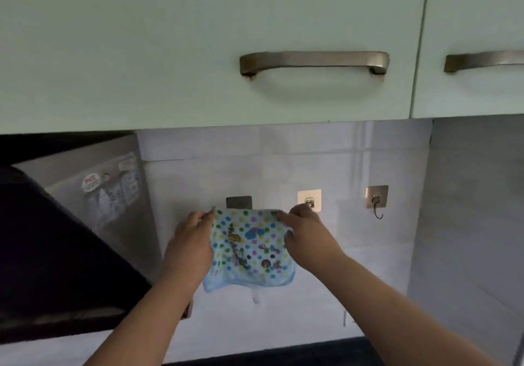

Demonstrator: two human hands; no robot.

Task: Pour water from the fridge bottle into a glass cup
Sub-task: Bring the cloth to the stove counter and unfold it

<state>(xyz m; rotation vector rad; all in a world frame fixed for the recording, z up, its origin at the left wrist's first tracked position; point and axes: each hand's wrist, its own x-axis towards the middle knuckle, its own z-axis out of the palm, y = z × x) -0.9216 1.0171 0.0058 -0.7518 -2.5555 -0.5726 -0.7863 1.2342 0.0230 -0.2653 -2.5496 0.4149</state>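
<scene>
A small light-blue cloth (249,248) with coloured dots and cartoon prints hangs flat against the tiled wall. My left hand (192,241) pinches its upper left corner and my right hand (307,231) pinches its upper right corner, both raised in front of me. The cloth's top edge sits just below a grey wall hook plate (239,202). No bottle and no glass cup are in view.
Pale green upper cabinets with metal handles (313,61) fill the top. A dark range hood (65,241) with stickers juts out at the left. Two more adhesive hooks, a white hook (309,200) and a metal hook (376,198), are on the tiles to the right.
</scene>
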